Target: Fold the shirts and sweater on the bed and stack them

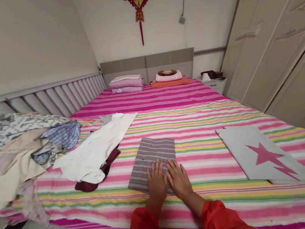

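A grey striped piece of cloth point(153, 148), folded into a flat rectangle, lies on the striped bed in front of me. Flat on its near half rests my left hand point(157, 180), fingers stretched out. Beside it, my right hand point(179, 175) is spread over the cloth's near right edge, the two thumbs close together. Neither hand grips anything. Left of the cloth lies a loose white garment point(97, 149), partly covering a dark maroon one point(87, 186). To the right is a folded light grey garment point(262, 155) with pink stars.
Rumpled clothes point(25, 145) are heaped on the bed's left side by a white railing point(60, 95). Folded purple bedding point(127, 83) and a pink pillow point(168, 76) sit at the headboard point(167, 62). A wardrobe point(273, 42) and nightstand point(213, 84) stand on the right.
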A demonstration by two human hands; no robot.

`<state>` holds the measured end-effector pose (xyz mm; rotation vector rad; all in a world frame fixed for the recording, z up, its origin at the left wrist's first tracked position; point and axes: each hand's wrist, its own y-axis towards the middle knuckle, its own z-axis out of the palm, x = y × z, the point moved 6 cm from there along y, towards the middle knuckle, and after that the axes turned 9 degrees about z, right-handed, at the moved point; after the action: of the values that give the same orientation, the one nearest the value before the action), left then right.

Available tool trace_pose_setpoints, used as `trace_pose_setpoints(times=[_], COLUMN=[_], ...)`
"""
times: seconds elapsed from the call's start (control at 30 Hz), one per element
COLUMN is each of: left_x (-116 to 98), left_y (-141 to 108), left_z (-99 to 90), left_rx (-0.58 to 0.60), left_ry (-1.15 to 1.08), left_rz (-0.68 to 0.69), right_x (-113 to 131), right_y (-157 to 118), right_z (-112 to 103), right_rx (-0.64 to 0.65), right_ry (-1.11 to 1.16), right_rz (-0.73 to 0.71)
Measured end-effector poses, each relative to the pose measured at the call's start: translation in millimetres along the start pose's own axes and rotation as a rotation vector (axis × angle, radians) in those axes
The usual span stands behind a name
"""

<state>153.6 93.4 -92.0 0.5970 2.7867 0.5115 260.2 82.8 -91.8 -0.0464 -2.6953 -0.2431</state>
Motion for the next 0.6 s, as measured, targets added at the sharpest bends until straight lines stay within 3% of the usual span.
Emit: trace_pose_setpoints(times=[0.1,0.17,0.37,0.43,0.5,0.6], left_x=[28.0,49.3,111.4,124.7,131.8,136.6], left_y=[-11.5,-15.3,-4.4,1.8,6.3,6.4], left_z=[-4.3,-10.4,-28.1,-27.8,-26.0,-21.8], left_rx=[-0.043,-0.072,-0.109,-0.072,-0.044,-0.028], left_ry=[0.051,0.069,-0.005,-0.049,-0.073,-0.105], left_rz=[0.05,0.007,-0.44,-0.512,-0.497,-0.433], right_x=[-3.6,-4.6,-9.1,-16.8,-29.7,-36.9], right_y=[-5.6,-7.3,-6.5,-0.3,10.1,29.4], right_z=[7.9,8.0,3.4,0.4,2.3,12.5], right_rx=[-0.015,-0.029,-0.068,-0.112,-0.121,-0.002], right_ry=[-0.035,-0.038,0.169,0.391,0.742,1.2], right_rz=[-0.031,-0.038,0.007,0.121,0.343,0.614])
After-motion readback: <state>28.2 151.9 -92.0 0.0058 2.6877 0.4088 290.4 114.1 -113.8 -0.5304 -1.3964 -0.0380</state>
